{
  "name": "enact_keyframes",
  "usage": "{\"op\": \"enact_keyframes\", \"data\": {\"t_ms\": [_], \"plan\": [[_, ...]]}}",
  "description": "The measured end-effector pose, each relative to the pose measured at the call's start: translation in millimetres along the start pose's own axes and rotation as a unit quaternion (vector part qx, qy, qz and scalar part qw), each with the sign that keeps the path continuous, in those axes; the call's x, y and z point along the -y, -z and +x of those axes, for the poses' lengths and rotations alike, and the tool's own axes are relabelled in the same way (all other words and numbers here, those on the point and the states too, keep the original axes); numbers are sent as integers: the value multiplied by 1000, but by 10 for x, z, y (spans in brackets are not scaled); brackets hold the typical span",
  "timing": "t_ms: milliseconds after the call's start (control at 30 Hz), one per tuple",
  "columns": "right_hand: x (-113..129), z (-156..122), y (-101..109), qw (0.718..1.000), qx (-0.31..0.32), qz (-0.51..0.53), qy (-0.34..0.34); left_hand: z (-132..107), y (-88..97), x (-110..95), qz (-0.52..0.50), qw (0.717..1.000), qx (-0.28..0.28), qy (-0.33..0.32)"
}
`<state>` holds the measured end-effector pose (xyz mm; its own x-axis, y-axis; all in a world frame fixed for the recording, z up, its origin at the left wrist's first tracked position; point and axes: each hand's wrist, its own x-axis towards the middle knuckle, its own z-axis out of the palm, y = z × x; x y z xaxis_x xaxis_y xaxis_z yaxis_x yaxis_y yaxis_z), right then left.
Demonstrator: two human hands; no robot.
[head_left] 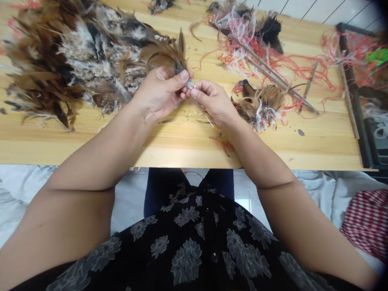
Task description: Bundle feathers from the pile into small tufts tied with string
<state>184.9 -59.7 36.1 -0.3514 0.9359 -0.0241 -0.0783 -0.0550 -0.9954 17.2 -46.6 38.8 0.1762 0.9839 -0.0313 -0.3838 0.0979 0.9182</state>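
Observation:
My left hand (165, 91) is closed on a small bunch of brown feathers (160, 54), thumb pressed over its dark lower part. The feather tips fan out up and to the left. My right hand (214, 101) meets it fingertip to fingertip, thumb and forefinger pinched at the bunch's pale quill ends. What exactly lies between those right fingertips is small and partly hidden. Below the hands, a thin white string (202, 116) lies loosely curled over the wooden table (182, 149). A large pile of brown, grey and white feathers (100, 52) spreads just left of my left hand.
Right of my hands lies another feather bunch (263, 101) with white strips. Behind it are tangled red and white plastic strings (239, 36) and thin wooden sticks (273, 74). A black-framed tray (348, 81) holds more strings at the far right. Red checked cloth (368, 222) hangs below.

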Motion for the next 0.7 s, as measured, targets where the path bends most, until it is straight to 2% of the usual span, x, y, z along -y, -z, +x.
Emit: {"op": "enact_keyframes", "data": {"t_ms": [133,233,333,467,567,700], "plan": [[-14,18,-10,1000,-4,-25,-2,-30,-77,-16,-18,999,-13,25],[-16,28,-22,999,-6,-34,-2,-41,-96,-22,-20,999,-1,39],[-14,20,-19,999,-8,-49,-5,-25,-41,-19,-16,999,20,32],[-10,1,16,999,-3,-50,3,18,91,-26,-18,999,11,26],[-7,-2,22,999,-3,-37,4,25,121,-37,-13,998,40,43],[9,-5,-12,1000,5,-25,-8,-16,29,-66,-10,996,68,59]]}}
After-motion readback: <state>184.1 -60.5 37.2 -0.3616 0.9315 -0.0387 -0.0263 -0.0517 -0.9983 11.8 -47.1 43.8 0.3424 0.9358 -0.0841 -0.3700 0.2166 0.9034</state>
